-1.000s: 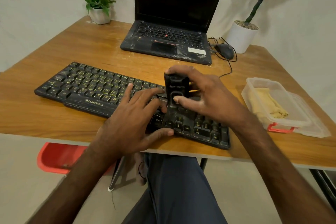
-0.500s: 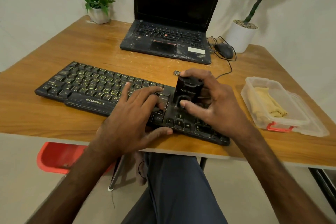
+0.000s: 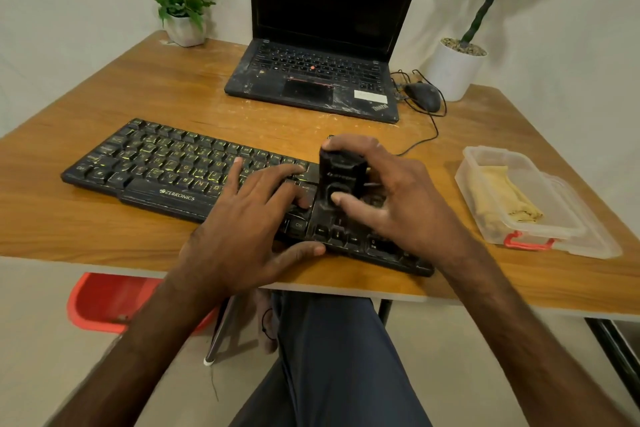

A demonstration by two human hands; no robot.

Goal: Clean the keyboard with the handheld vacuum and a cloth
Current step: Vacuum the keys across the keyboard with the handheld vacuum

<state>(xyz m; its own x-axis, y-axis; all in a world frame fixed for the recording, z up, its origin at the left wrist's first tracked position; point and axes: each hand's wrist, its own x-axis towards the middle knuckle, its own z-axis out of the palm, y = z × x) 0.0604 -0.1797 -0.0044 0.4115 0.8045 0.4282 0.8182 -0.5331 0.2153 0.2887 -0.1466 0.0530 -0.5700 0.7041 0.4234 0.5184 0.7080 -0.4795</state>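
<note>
Surface: wooden counter (image 3: 138, 87) against a pale wall, seen from above by a seated person.
Keyboard: one black keyboard (image 3: 166, 166) lies slantwise across the counter's near half, its right end close to the front edge.
Vacuum: one small black handheld vacuum (image 3: 341, 180) stands upright on the keys right of the keyboard's middle.
Right hand: the right hand (image 3: 398, 198) is clamped on the vacuum, fingers over its top and thumb on its near face.
Left hand: the left hand (image 3: 249, 218) lies flat with fingers spread on the keys just left of the vacuum, thumb along the keyboard's front edge.
Change: the vacuum sits a little further left along the keys than half a second ago; the left hand has kept its place.
Cloth: one yellowish cloth (image 3: 502, 194) lies folded in one clear plastic container (image 3: 568, 215) with a red latch, well right of the keyboard.
Count: two hands, one laptop, one mouse, two potted plants.
Behind: an open dark laptop (image 3: 322, 73) stands beyond the keyboard, a wired mouse (image 3: 422, 95) just right of it.
Corners: a flower pot (image 3: 185, 29) stands far left, a white plant pot (image 3: 453, 69) far right.
In the way: both hands cover the keys around the vacuum, and its underside cannot be seen.
Below: a red seat (image 3: 104, 302) shows under the counter.
</note>
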